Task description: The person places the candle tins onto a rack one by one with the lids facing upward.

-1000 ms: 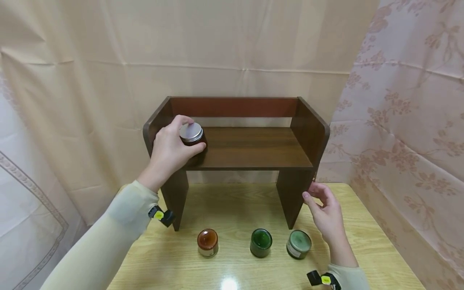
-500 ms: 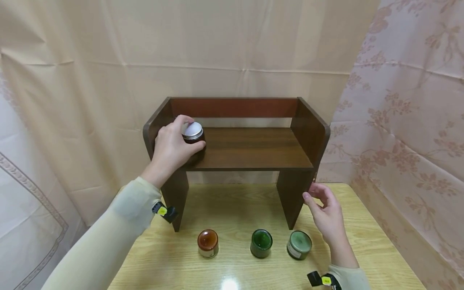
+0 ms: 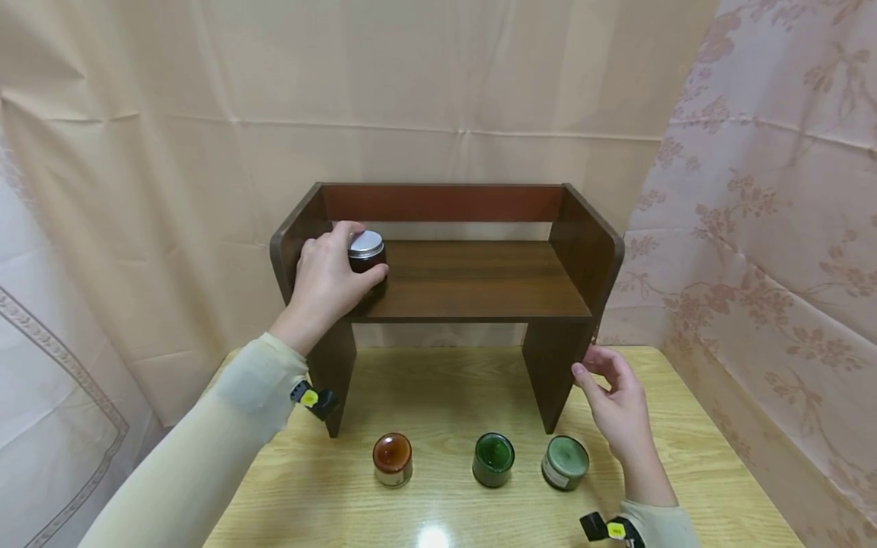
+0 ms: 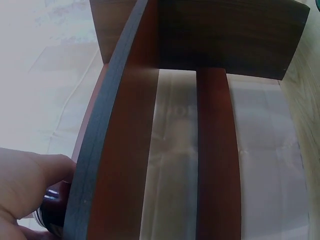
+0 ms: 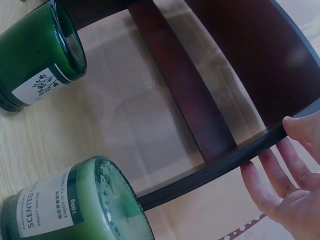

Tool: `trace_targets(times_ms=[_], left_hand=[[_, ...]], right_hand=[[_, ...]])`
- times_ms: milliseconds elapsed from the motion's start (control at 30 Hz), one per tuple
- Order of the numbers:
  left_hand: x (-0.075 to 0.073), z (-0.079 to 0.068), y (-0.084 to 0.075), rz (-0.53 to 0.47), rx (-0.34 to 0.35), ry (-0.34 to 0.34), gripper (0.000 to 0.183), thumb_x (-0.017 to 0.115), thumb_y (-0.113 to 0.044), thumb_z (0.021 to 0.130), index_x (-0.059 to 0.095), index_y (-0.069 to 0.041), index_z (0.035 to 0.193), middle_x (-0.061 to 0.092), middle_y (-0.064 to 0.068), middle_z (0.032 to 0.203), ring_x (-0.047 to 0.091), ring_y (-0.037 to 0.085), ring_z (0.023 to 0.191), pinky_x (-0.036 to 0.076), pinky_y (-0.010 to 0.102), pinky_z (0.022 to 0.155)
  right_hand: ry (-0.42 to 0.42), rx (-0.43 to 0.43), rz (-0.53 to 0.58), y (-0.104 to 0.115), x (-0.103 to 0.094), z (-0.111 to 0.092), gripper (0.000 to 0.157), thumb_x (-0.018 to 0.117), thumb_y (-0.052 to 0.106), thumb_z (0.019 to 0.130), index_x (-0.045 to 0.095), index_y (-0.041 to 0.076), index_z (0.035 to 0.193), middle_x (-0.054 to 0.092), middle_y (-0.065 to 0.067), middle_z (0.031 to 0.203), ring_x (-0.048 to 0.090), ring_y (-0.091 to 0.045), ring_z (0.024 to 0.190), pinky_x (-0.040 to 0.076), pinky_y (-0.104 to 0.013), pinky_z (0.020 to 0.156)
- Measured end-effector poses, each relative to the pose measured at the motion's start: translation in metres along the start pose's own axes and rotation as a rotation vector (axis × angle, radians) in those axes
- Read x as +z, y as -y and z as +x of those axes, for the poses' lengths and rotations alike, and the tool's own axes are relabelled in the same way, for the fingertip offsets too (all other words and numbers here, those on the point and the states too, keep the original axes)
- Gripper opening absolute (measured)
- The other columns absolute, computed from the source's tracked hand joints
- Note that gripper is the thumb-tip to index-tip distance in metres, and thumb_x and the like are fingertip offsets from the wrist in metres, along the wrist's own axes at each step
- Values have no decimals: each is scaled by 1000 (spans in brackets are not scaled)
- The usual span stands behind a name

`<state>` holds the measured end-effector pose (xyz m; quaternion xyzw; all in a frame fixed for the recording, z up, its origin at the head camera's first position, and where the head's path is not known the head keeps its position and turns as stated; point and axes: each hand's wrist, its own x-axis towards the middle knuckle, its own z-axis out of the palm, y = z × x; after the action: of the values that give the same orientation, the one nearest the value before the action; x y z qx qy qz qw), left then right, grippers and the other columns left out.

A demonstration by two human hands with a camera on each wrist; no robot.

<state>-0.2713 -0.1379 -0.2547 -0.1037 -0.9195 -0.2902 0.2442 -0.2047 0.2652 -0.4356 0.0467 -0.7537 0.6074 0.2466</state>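
Note:
A dark brown wooden shelf [image 3: 473,281] stands on the table. On the left end of its board is a dark jar with a silver lid [image 3: 367,251], upright. My left hand [image 3: 325,278] grips this jar from its left, thumb in front and fingers behind the lid; in the left wrist view the jar [image 4: 52,205] is partly hidden by the shelf board. My right hand [image 3: 617,399] holds the front edge of the shelf's right side panel [image 5: 210,172] low down, thumb at the edge and fingertips against the outer side.
In front of the shelf stand an amber glass jar [image 3: 393,459], a dark green glass jar [image 3: 493,459] and a lighter green scented candle [image 3: 565,463]. The candle is close to my right hand. Curtains [image 3: 438,91] hang behind and beside the table [image 3: 438,510].
My left hand has shifted the jar slightly to the right and back on the shelf board, and the jar stands straighter. My right hand stays at the side panel.

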Motion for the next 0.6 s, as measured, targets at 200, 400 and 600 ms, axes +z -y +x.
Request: trace_targets(times_ms=[200, 400, 600], left_hand=[[1, 0, 0, -2, 2, -1, 58, 84, -26, 94, 59, -3, 141, 70, 21, 133, 56, 49, 123, 44, 60, 105], [2, -1, 2, -19, 35, -13, 58, 86, -26, 93, 60, -2, 140, 70, 21, 132, 58, 48, 124, 44, 60, 108], [2, -2, 4, -27, 32, -6, 59, 86, -26, 93, 59, -3, 141, 70, 21, 134, 57, 47, 125, 43, 60, 109]], right_hand=[[0, 1, 24, 0, -1, 0, 31, 70, -5, 104, 60, -9, 132, 68, 9, 111, 66, -4, 106, 61, -15, 85], [-4, 0, 5, 0, 0, 0, 30, 70, -4, 104, 59, -10, 132, 68, 9, 111, 66, -4, 107, 61, -16, 85], [-2, 6, 11, 0, 0, 0, 30, 70, -4, 104, 59, -10, 132, 68, 8, 111, 66, -4, 107, 61, -16, 85]])
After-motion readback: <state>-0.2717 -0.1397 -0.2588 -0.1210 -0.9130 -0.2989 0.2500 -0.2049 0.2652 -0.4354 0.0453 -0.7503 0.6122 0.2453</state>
